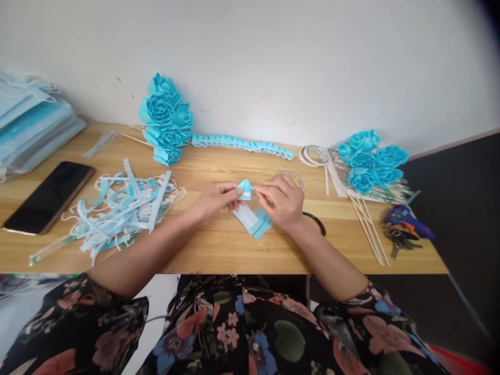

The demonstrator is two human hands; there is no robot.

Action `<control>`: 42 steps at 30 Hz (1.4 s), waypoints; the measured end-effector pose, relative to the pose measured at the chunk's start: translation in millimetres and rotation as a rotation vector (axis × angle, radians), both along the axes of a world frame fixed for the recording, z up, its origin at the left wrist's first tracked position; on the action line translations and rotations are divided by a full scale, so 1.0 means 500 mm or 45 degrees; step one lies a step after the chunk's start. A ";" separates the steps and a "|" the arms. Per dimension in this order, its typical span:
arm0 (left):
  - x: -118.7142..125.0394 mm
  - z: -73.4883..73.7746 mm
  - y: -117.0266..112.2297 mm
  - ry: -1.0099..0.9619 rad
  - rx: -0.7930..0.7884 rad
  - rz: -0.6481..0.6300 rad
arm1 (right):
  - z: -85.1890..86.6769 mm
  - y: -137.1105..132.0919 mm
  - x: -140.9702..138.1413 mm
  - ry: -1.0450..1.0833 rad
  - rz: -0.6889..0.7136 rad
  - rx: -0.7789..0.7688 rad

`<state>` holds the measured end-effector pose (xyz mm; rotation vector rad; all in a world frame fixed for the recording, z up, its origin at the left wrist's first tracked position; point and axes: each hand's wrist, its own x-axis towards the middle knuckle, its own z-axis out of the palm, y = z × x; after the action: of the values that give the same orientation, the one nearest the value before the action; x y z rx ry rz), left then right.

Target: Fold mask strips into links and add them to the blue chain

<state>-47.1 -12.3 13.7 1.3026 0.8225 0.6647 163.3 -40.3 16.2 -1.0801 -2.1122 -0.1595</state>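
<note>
My left hand (219, 200) is closed on a small folded piece of blue mask fabric (245, 188), thumb on top, with a paler strip along its lower edge. At the right corner of that piece, my right hand (282, 200) pinches its edge; the fingertips hide exactly what lies between them. Just under both hands, a blue-and-white sheet of mask fabric (255, 224) lies on the wooden table (219, 255). A black curved loop (316, 223) shows beside my right wrist, the rest hidden under the hand.
Left are stacked masks (35, 120), a phone (49, 195) and a heap of cut strips (121, 208). Behind stand blue fabric roses (164, 120) and a row of folded petals (242, 144). Right are tape rolls (313, 155), more roses (371, 160), sticks (365, 229) and keys (402, 240).
</note>
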 end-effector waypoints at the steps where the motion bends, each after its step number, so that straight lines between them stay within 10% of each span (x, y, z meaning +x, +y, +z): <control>1: 0.000 -0.001 0.000 -0.008 -0.008 -0.003 | -0.004 0.000 0.001 -0.013 0.008 0.031; 12: 0.002 0.001 -0.004 0.029 -0.053 -0.021 | -0.014 0.005 0.004 -0.087 0.072 0.319; 27: 0.003 -0.019 -0.001 -0.097 -0.111 0.035 | -0.012 0.005 0.000 -0.143 0.139 0.186; 34: -0.003 -0.034 0.007 -0.117 -0.087 0.087 | -0.007 0.004 0.001 -0.053 0.195 -0.090; 42: 0.002 -0.004 0.002 0.064 0.061 0.042 | -0.005 -0.007 -0.004 0.641 0.125 -0.773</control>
<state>-45.9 -11.2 11.5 1.3558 0.8755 0.6836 161.3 -44.0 13.6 -1.1874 -1.7699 0.7690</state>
